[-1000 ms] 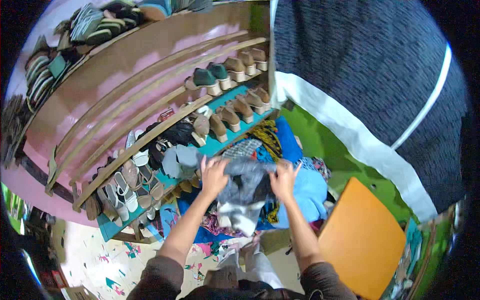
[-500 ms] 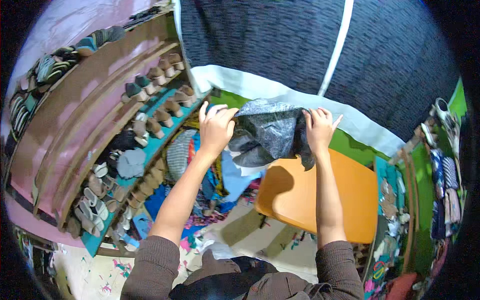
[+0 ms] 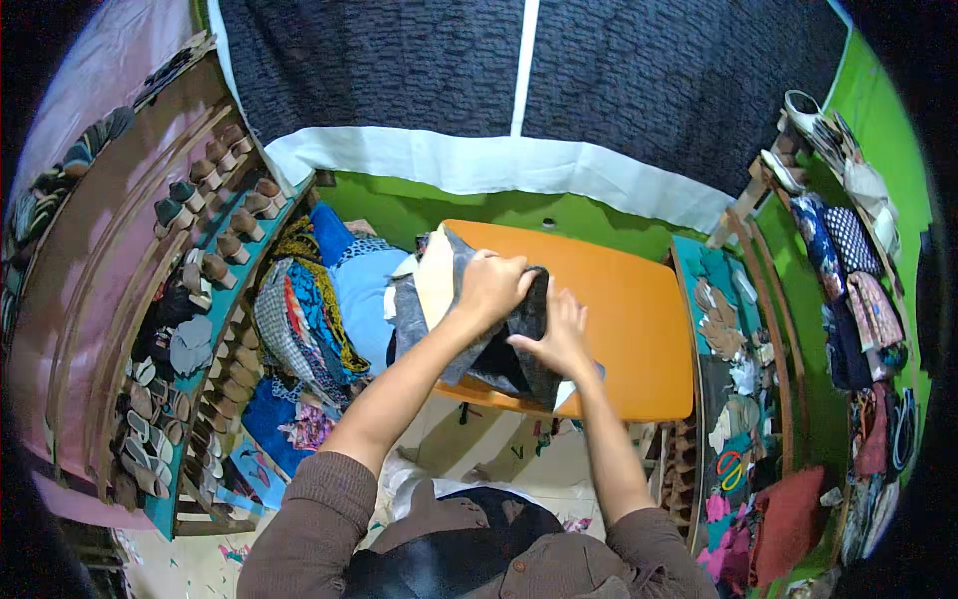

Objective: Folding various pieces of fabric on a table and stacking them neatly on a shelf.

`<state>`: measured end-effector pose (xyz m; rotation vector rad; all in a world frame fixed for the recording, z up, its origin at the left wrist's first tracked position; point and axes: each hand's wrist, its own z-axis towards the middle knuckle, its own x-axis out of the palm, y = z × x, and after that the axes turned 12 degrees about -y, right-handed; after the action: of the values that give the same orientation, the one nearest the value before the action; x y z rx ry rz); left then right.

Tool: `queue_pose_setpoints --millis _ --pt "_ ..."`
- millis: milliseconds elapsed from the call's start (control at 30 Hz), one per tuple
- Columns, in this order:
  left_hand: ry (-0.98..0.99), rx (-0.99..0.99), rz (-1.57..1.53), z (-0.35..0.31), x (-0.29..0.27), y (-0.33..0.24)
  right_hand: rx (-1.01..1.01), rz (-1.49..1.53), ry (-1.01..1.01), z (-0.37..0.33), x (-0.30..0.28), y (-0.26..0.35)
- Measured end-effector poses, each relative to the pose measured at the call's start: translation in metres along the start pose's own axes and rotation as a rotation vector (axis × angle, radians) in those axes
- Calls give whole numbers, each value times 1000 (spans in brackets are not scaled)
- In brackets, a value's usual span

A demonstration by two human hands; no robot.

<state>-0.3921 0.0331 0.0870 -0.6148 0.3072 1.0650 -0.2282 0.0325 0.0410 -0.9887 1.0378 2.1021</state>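
A dark grey-black piece of cloth [image 3: 519, 371], folded and creased, hangs and lies over the left part of the orange tabletop [image 3: 619, 309]. My left hand [image 3: 491, 290] is closed on its upper edge, fingers bent over it. Right beside it, my right hand [image 3: 561, 334] touches the cloth's right side with thumb and fingers spread apart. A cream-coloured piece [image 3: 435, 275] shows under the cloth to the left of my left hand. Part of the cloth is hidden behind my left forearm.
Shoe racks hold shoes and wooden shoe lasts [image 3: 220, 268] on the left. Heaped fabrics [image 3: 309, 309] lie left of the table. Right shelves carry scraps, scissors with coloured handles [image 3: 730, 469] and rolled cloths [image 3: 848, 240]. A dark curtain [image 3: 399, 70] hangs behind.
Both hands have come down from holding the cloth stretched in the air to the tabletop, and closer together. The right hand's fingers have spread. The view has turned right.
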Motion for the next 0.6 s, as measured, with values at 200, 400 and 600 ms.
queue_pose_setpoints --millis 200,400,600 --pt "110 -1 8 -58 22 -35 77 239 -403 -14 10 -64" --pt "418 -155 218 -117 28 21 34 221 -321 -12 -25 -86" --pt "111 -274 116 -59 -1 34 -47 -187 -317 -20 -19 -86"
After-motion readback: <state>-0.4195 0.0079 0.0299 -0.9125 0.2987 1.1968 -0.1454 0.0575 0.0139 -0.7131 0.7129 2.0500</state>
